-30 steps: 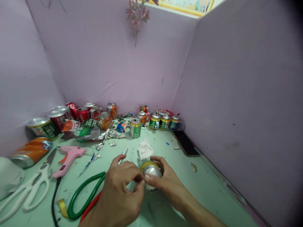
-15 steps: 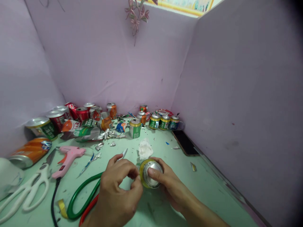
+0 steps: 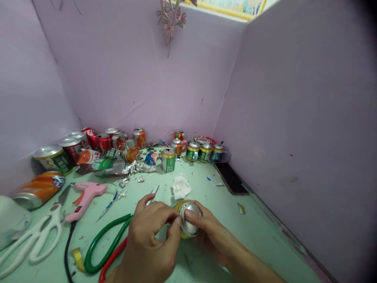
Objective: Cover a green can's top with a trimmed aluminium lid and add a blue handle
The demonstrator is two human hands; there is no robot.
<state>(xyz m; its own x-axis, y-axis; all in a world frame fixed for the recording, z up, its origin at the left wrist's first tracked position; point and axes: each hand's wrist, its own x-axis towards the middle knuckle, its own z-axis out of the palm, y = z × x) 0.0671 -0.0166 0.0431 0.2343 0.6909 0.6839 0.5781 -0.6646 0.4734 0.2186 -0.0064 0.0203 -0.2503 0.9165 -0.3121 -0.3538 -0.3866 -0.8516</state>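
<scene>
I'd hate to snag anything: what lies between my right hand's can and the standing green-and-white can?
In the head view, a crumpled white wad lies between the held can and the green-and-white can.

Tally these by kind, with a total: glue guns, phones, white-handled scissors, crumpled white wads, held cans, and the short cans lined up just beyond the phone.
Pink glue gun: 1
Phone: 1
White-handled scissors: 1
Crumpled white wad: 1
Held can: 1
Short cans beyond the phone: 3
Total: 8
</scene>
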